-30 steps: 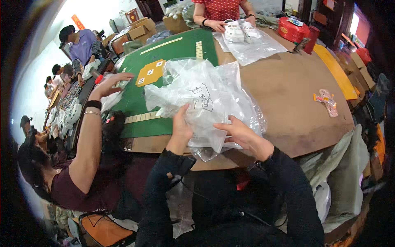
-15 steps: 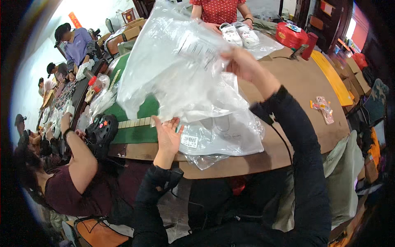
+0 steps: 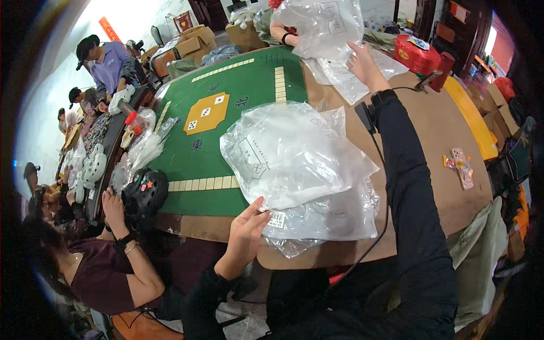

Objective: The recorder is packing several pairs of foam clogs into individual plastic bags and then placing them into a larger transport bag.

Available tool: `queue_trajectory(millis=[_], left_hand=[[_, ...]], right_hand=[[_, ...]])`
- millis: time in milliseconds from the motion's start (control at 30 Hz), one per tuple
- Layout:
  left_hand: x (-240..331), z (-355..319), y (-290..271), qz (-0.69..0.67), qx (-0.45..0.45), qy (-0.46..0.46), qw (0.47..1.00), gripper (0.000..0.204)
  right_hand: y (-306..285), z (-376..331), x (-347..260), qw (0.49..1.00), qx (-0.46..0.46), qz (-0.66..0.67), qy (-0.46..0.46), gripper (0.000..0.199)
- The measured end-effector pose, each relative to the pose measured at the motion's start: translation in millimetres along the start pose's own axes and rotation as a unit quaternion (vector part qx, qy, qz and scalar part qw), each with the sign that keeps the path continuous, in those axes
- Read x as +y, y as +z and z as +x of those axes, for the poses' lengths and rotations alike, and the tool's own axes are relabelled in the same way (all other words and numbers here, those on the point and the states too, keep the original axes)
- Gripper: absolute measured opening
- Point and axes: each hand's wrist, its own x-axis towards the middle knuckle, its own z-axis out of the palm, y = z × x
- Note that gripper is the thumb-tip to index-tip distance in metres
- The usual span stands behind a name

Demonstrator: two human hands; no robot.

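While the brown-and-green counter (image 3: 436,130) spans mid-frame, a pile of clear bags (image 3: 300,153) lies lower centre and a loose bag (image 3: 320,31) is up at top centre. Step now is prob. passing the loose bag across; next move likely calls for lifting another off the pile. R hand (image 3: 364,65) is at the loose bag's edge, L hand (image 3: 243,235) at the pile's lower-left edge; can't tell if either grips. Labels: line-art print (image 3: 255,158), small barcode sticker (image 3: 276,219) nr L hand.

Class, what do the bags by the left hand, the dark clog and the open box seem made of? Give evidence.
Bags: apparently plastic film, cloudy but glossy, from bright highlights and creases. Dark clog: probably moulded foam or rubber, softly shiny, smoothly rounded. Open box: likely cardboard, matt brown, with stiff flaps.
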Motion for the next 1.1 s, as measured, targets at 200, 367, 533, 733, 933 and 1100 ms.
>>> queue_trajectory(millis=[200,367,533,733,933,1100], left_hand=[[-9,11,7,-0.003,-0.008,-0.032,0.999,0.049],[-21,16,5,0.015,-0.045,-0.005,0.999,0.049],[-30,9,9,0.015,-0.042,0.001,0.999,0.048],[-46,1,41,-0.004,-0.083,-0.025,0.996,0.046],[-58,-22,65,-0.046,-0.181,-0.054,0.981,0.046],[-67,-34,63,0.16,-0.283,0.082,0.942,0.061]], right_hand=[[-63,-14,20,0.991,-0.059,-0.119,0.016,0.083],[-57,-89,19,0.897,-0.23,-0.367,0.086,0.059],[-35,-201,19,0.78,-0.409,-0.473,-0.036,0.063],[-43,-293,-5,0.614,-0.423,-0.649,-0.152,0.104],[-63,-307,2,0.603,-0.393,-0.669,-0.186,0.098],[-61,-298,-9,0.695,-0.264,-0.661,-0.105,0.061]])
